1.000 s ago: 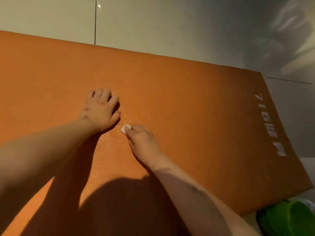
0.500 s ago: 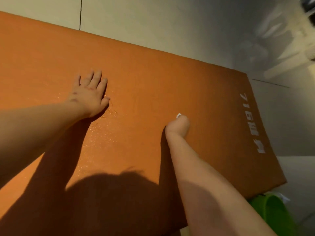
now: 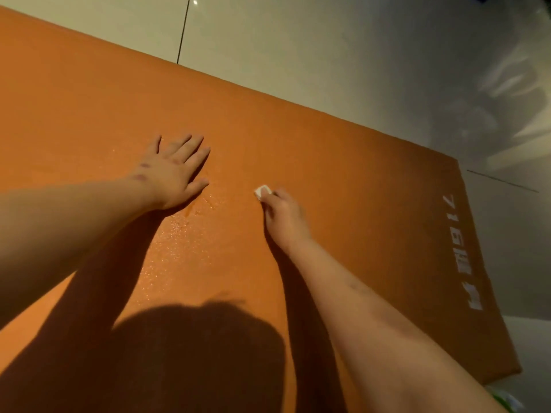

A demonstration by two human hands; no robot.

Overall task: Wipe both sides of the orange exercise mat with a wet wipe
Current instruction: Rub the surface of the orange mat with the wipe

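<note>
- The orange exercise mat [image 3: 357, 174] lies flat on the pale tiled floor [image 3: 298, 40] and fills most of the head view. Its long axis runs from the left edge of the picture, where it is cut off, towards the right. Its far long edge slants down from upper left to right.
- The left hand [image 3: 176, 171] rests palm down on the mat, left of centre, with fingers straight and spread, holding nothing.
- A glistening wet patch [image 3: 179, 234] shows on the mat just below and to the right of that hand.
- The wet wipe [image 3: 263, 191], folded small and white, is pressed against the mat near its middle.
- The right hand [image 3: 283, 216] has its fingers curled round the wipe, which shows only at the fingertips.
- White printed lettering [image 3: 460, 251] runs along the mat's short end at the right, which points to the lower right.
- The person's shadow [image 3: 193, 353] falls across the near part of the mat.
</note>
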